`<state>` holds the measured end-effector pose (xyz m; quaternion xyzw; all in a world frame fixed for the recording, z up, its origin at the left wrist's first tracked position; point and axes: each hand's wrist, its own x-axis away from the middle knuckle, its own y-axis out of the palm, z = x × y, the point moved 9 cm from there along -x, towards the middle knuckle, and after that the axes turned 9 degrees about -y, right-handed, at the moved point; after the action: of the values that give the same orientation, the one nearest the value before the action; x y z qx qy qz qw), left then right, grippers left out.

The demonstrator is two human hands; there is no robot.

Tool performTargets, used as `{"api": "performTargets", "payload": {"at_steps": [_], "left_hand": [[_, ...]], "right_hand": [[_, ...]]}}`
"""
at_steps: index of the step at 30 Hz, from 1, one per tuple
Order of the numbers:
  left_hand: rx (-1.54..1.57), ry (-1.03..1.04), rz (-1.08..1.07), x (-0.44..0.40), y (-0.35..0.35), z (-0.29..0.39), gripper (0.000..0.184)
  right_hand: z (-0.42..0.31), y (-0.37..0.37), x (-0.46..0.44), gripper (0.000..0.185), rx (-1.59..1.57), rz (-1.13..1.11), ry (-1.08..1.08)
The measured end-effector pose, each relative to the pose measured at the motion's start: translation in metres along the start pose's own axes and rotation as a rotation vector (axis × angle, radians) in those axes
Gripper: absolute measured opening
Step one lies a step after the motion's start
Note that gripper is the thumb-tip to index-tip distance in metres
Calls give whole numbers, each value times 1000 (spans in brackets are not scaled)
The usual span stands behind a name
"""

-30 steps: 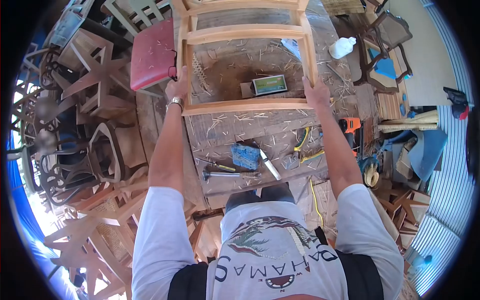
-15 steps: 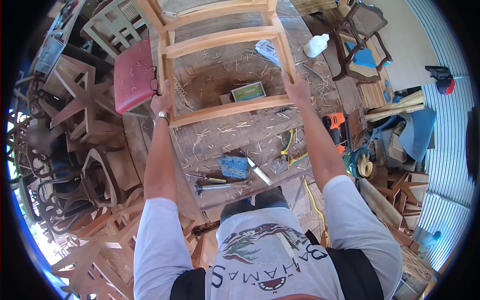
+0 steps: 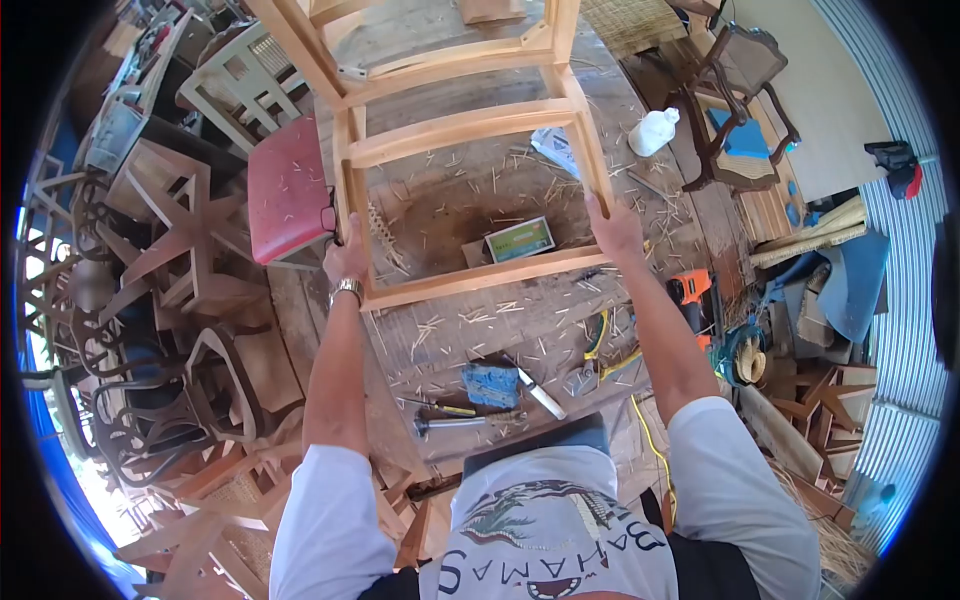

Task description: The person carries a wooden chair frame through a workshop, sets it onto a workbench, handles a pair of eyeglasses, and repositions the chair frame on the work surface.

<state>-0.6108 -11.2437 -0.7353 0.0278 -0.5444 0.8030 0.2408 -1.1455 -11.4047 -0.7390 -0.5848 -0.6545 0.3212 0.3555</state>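
A bare wooden chair frame (image 3: 460, 134) rests on the workbench in front of me, its rails and side posts pale and unpainted. My left hand (image 3: 347, 258), with a metal watch at the wrist, is closed around the frame's left side near the front corner. On the opposite side post, my right hand (image 3: 616, 232) grips with its fingers wrapped over the wood. Inside the frame's opening a small green-and-white box (image 3: 520, 240) lies on the bench. Nearer my body are a hammer (image 3: 455, 424), a blue block (image 3: 490, 384) and a white-handled tool (image 3: 541, 399).
Thin wood sticks litter the workbench (image 3: 440, 350). Yellow-handled pliers (image 3: 592, 362) and an orange power tool (image 3: 690, 287) lie to the right, with a white bottle (image 3: 653, 133) farther back. A red-seated chair (image 3: 288, 195) stands left; stacked chair parts crowd both sides.
The view has shifted, so the bench and its items appear lower and farther right. Both hands keep their hold on the chair frame.
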Motion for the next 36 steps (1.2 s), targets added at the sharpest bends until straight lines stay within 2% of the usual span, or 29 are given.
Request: {"api": "performTargets", "payload": {"at_steps": [14,18,21,24,28,31,36], "left_hand": [[-79,-30,-16,-3,1,-3,112],[-98,-29,-37,-1,2,-2,114],[-80,17,-75,1,5,2,117],[-80,38,-93,-10,16,-6,117],[-185,137,-82,-1,13,-5,111],[-171,128,-37,24,1,-11,107],[-184,43,-7,42,-9,-16,108]], "right_hand": [[-3,-5,6,81,100,-73,96],[-9,-9,9,76,68,-52,62],[-7,-6,6,73,40,57,-46],[-8,-6,7,69,3,9,-102],[-3,-8,8,65,18,107,-201],[12,3,22,63,69,24,-151],[-3,-17,41,61,65,79,-118]]}}
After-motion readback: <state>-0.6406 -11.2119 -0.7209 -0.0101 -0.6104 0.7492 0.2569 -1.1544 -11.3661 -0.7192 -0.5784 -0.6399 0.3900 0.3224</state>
